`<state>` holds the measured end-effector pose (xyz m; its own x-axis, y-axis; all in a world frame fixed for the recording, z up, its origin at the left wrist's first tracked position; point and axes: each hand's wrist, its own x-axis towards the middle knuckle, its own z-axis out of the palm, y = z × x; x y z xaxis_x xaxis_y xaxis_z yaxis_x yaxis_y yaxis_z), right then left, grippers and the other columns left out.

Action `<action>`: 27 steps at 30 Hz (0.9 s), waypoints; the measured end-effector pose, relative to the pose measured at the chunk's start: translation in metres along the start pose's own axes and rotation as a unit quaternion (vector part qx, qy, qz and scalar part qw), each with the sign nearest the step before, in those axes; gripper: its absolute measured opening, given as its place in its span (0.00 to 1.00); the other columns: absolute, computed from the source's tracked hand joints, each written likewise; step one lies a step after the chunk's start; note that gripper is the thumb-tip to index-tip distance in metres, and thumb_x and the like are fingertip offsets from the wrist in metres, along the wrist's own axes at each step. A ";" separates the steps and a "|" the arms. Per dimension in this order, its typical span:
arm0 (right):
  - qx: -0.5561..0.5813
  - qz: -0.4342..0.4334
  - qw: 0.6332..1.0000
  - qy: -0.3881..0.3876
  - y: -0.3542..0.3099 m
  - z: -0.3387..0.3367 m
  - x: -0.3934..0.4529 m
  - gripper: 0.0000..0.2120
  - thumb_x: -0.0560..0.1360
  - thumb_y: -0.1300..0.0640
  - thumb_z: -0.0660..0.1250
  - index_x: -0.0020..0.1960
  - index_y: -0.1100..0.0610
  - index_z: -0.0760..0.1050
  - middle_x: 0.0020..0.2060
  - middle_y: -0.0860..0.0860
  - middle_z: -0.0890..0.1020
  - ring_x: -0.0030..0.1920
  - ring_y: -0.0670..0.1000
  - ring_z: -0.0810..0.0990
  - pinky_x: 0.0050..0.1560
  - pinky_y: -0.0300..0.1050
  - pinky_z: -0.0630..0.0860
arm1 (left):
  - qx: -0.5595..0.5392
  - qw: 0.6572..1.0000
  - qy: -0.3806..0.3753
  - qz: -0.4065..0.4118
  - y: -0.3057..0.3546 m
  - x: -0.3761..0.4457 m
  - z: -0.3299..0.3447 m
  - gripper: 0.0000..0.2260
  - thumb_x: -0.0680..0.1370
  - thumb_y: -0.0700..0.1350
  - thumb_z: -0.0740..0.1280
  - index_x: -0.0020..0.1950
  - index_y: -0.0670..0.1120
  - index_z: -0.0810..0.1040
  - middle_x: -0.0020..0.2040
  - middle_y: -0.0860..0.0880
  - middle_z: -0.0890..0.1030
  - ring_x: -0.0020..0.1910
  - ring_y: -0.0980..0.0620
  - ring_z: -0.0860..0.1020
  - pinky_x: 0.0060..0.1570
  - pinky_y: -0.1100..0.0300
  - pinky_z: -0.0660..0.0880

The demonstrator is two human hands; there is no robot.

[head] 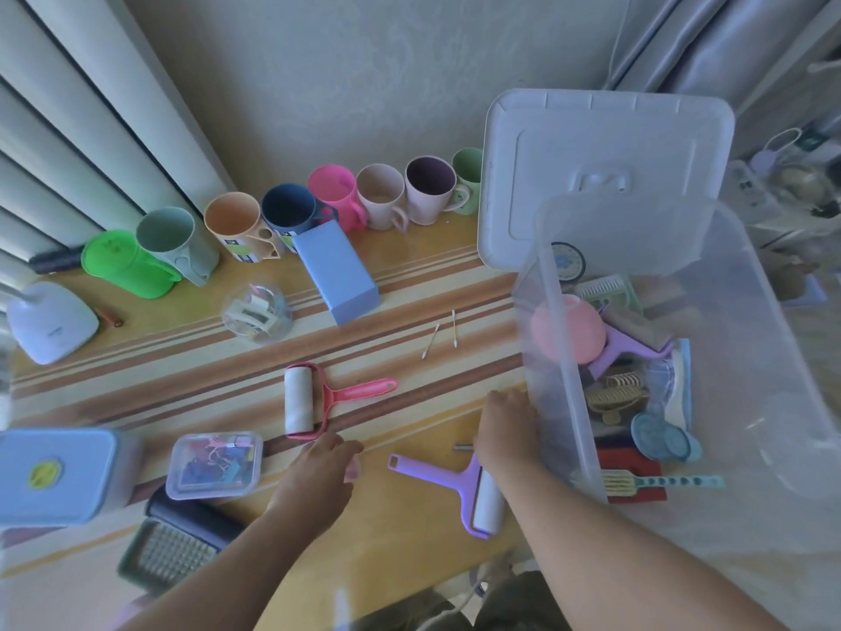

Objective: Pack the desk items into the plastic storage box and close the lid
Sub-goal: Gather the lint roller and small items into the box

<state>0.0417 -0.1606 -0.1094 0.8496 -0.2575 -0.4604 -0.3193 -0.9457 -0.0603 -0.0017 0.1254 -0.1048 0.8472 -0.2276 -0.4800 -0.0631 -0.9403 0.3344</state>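
Note:
The clear plastic storage box [564, 357] stands at the desk's right end, with combs, hair clips, a pink ball and other small items inside. Its white lid [605, 166] leans upright behind it against the wall. My right hand [505, 428] rests against the box's near left wall, fingers curled, nothing visibly held. My left hand [318, 471] hovers palm down just below the pink lint roller [314, 398], fingers loosely apart and empty. A purple lint roller [459, 487] lies between my two hands.
A row of coloured cups [291, 211] lines the wall. On the desk lie a blue box [336, 271], a clear dome of clips [257, 314], two cotton swabs [441, 334], a binder-clip container [214, 464], a blue-lidded container [54, 475] and a grater [168, 548].

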 end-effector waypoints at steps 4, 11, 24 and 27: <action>0.003 -0.001 1.000 -0.021 0.001 -0.003 0.008 0.09 0.75 0.65 0.64 0.53 0.54 0.74 0.54 0.54 0.78 0.57 0.59 0.78 0.48 0.50 0.75 | -0.013 1.000 0.005 0.009 0.002 0.002 -0.004 0.25 0.77 0.46 0.71 0.74 0.57 0.73 0.67 0.55 0.74 0.63 0.52 0.76 0.58 0.58 0.76; -0.077 -0.052 0.995 -0.044 0.003 -0.003 0.009 0.10 0.74 0.68 0.66 0.52 0.56 0.78 0.47 0.53 0.82 0.50 0.56 0.83 0.39 0.48 0.77 | -0.027 0.999 0.001 0.022 0.011 0.004 -0.003 0.24 0.76 0.46 0.71 0.72 0.56 0.75 0.64 0.54 0.75 0.61 0.51 0.77 0.56 0.58 0.76; -0.041 -0.137 0.990 -0.021 -0.015 0.000 -0.001 0.08 0.79 0.57 0.69 0.54 0.54 0.70 0.43 0.51 0.79 0.45 0.56 0.79 0.37 0.48 0.69 | -0.086 0.993 0.056 0.066 0.044 0.036 -0.039 0.20 0.75 0.49 0.73 0.67 0.53 0.79 0.63 0.52 0.79 0.62 0.49 0.77 0.61 0.55 0.74; 0.052 -0.127 0.991 -0.003 -0.016 -0.001 0.003 0.13 0.78 0.59 0.68 0.61 0.53 0.72 0.44 0.49 0.74 0.42 0.53 0.75 0.38 0.47 0.72 | -0.089 0.990 0.076 0.073 0.052 0.059 -0.059 0.21 0.75 0.49 0.74 0.68 0.54 0.79 0.62 0.52 0.80 0.60 0.49 0.79 0.59 0.55 0.76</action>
<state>0.0498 -0.1464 -0.1095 0.9053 -0.0115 -0.4246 -0.1367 -0.9543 -0.2657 0.0760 0.0778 -0.0679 0.9062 -0.3048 -0.2929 -0.1090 -0.8379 0.5348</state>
